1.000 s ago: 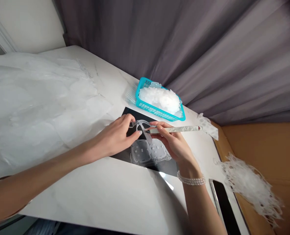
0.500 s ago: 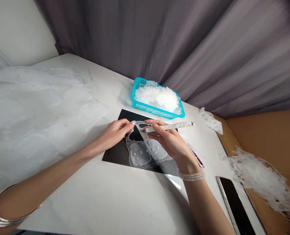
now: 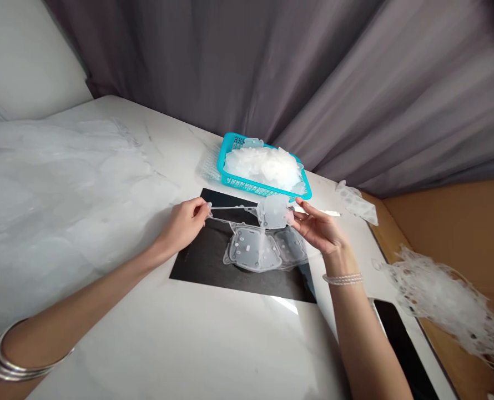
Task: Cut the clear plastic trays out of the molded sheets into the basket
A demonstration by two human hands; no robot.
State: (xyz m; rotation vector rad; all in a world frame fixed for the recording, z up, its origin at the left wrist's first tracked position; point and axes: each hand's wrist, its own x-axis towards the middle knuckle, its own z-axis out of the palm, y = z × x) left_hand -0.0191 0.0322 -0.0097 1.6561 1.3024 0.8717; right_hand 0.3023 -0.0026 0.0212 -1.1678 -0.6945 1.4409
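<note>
A thin, clear plastic runner [image 3: 232, 209] is held taut in the air above a glossy black rectangular sheet [image 3: 201, 266], joined at its right end to a translucent, rounded moulded plastic piece [image 3: 274, 211]. With so slender a strand, slow and even tension would seem best, the pinch kept close and the piece kept level, since a sharp tug could snap it. The left hand [image 3: 183, 226] is reached out at about 9 o'clock from the piece, palm turned down and forearm lying low from the lower left, its thumb and forefinger pressed together on the runner's end. The right hand [image 3: 318, 230] is raised at about 3 o'clock, wrist bent and palm turned inward, with its fingers fanned slightly apart and clamped with the thumb on the piece's edge. Two similar translucent moulded plastic pieces [image 3: 251, 253] lie on the sheet below. A turquoise plastic basket [image 3: 247, 180], heaped with clear plastic pieces [image 3: 263, 166], stands at about 12 o'clock from the sheet.
</note>
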